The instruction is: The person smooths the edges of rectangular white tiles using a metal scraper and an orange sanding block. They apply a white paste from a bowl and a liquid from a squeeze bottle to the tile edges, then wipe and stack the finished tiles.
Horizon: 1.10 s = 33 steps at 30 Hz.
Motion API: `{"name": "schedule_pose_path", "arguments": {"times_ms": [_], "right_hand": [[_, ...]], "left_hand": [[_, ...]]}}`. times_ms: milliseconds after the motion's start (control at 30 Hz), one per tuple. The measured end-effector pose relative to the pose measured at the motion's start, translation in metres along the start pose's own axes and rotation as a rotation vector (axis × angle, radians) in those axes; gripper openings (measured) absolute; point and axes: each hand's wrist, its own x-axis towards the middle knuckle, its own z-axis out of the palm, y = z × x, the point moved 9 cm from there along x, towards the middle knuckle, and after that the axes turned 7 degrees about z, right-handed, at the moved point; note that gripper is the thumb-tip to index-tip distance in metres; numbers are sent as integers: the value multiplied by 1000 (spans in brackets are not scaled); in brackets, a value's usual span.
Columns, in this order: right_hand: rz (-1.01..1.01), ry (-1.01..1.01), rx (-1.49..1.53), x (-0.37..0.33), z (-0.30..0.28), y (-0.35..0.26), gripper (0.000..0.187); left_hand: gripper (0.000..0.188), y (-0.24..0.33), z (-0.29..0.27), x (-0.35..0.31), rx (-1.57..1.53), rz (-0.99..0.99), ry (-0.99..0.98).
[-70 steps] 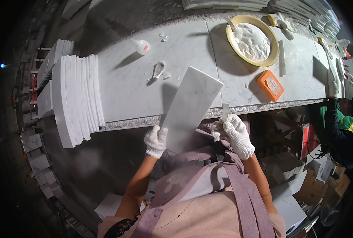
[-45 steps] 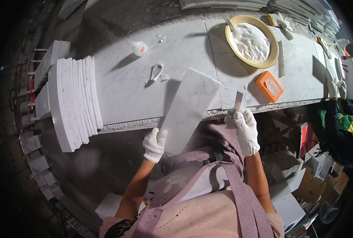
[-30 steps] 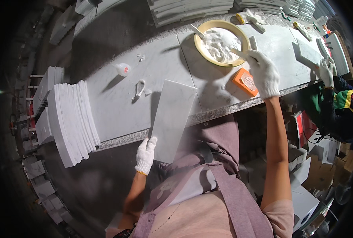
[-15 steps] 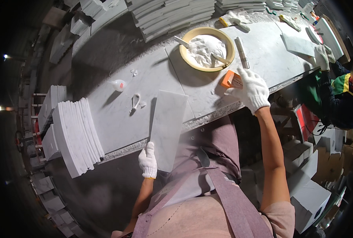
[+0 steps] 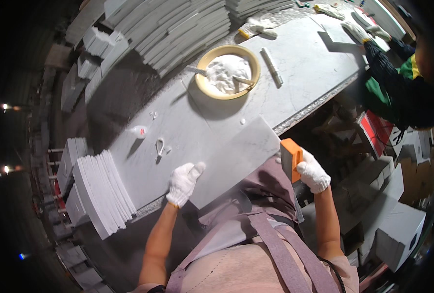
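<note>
A rectangular white marble tile (image 5: 236,158) lies slantwise over the near edge of the worktable, close to my body. My left hand (image 5: 183,183), in a white knit glove, grips its left edge with the fingertips on the upper face. Just past the tile's right end, my right hand (image 5: 314,173), gloved the same way, is closed around an orange rubbing block (image 5: 292,160) with a dark grey face. That face points toward the tile, a small gap apart.
On the pale tabletop (image 5: 178,119) stand a yellow bowl (image 5: 256,73) of white paste, a white tube (image 5: 272,67) and a small bottle (image 5: 140,131). Stacked slabs (image 5: 104,190) stand at left, more (image 5: 187,34) behind. Another person's gloved hand (image 5: 356,32) works at the far right.
My right hand has picked the orange block up from the table and brought it nearer me. The tile has swung from nearly upright to a diagonal, its far end now toward the right.
</note>
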Motion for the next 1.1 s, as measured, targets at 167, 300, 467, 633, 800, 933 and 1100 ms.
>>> {"name": "schedule_pose_path", "arguments": {"times_ms": [167,300,467,633,800,933,1100], "right_hand": [[-132,61,163,-14,-29,13,96],[-120,207,85,-18,-41,25,92],[-83,232,275,-16,-31,47,77],[-135,275,277,-25,-21,45,48],[-59,306,208,-41,-12,33,61],[-60,329,168,-44,-4,22,74],[-131,218,242,-58,-6,31,58]], "left_hand": [[71,64,23,104,75,321,-132],[69,104,37,151,198,407,-248],[55,147,35,167,466,528,-118],[32,191,24,136,435,753,155],[53,218,61,88,525,830,-12],[89,257,106,54,472,1120,-115],[78,293,114,56,419,1378,112]]}}
